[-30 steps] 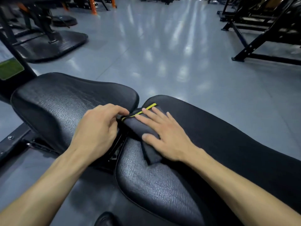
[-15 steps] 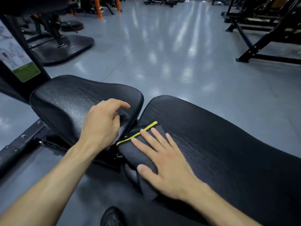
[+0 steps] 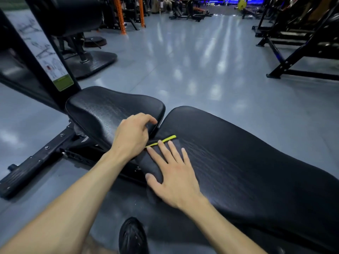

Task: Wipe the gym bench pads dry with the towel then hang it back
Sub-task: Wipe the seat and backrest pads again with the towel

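Note:
A dark grey towel [image 3: 150,163] with a yellow stripe lies folded on the near-left edge of the long black back pad [image 3: 238,156]. My right hand [image 3: 172,176] presses flat on the towel, fingers spread. My left hand [image 3: 133,134] rests curled on the right end of the smaller black seat pad [image 3: 102,110], fingertips at the gap between the two pads, right beside the towel's striped end. Whether it pinches the towel is hidden.
The bench's black frame rail [image 3: 36,162] runs left along the grey floor. An upright post with an instruction sticker [image 3: 45,57] rises at left. Black machine frames [image 3: 302,52] stand at the right, orange rack posts [image 3: 119,15] at the back. My black shoe [image 3: 133,237] is below.
My view has lifted and pulled back, showing more of the gym. The right hand slid the towel slightly toward the near edge of the back pad; my left hand stays at the seat pad's end.

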Motion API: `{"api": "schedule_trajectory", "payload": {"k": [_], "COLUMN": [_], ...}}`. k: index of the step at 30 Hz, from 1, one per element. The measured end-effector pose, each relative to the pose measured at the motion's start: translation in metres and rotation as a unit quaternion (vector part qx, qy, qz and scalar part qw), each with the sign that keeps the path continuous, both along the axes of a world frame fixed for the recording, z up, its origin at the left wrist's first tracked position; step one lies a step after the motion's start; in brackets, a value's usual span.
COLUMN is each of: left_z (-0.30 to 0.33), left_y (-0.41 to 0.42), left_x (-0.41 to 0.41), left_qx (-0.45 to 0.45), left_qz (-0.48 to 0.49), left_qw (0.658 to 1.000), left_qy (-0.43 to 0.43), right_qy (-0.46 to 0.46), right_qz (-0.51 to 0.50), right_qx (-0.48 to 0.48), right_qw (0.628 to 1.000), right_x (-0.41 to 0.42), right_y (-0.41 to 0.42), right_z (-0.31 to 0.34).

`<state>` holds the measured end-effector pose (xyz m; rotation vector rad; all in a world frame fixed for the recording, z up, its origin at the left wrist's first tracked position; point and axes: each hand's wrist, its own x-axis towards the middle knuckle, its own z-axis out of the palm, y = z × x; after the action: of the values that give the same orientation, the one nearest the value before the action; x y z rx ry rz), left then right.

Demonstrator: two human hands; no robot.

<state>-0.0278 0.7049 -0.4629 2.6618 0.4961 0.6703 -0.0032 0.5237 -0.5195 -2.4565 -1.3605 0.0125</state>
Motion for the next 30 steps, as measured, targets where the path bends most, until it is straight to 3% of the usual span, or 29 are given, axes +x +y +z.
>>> {"api": "schedule_trajectory", "payload": {"k": [4, 8, 15, 25, 30], "left_z": [0.002, 0.007, 0.022, 0.007, 0.004], "left_y": [-0.020, -0.041, -0.062, -0.016, 0.034], "left_x": [0.004, 0.002, -0.036, -0.119, -0.112], "left_qx": [-0.049, -0.089, -0.094, -0.110, 0.000], "left_qz": [-0.001, 0.012, -0.034, 0.069, 0.028], "left_qw": [0.999, 0.996, 0.995, 0.992, 1.000], "left_qy": [-0.003, 0.013, 0.014, -0.004, 0.005], "right_qy": [0.001, 0.033, 0.064, 0.031, 0.010], "right_qz": [-0.024, -0.109, -0.227, -0.197, -0.094], "right_qx": [0.003, -0.002, 0.009, -0.017, -0.045], "right_qw": [1.000, 0.994, 0.972, 0.980, 0.995], "right_x": [-0.004, 0.011, 0.015, -0.003, 0.010], "right_y": [-0.059, -0.133, -0.200, -0.158, -0.089], "right_z": [-0.014, -0.027, -0.044, -0.034, -0.016]}}
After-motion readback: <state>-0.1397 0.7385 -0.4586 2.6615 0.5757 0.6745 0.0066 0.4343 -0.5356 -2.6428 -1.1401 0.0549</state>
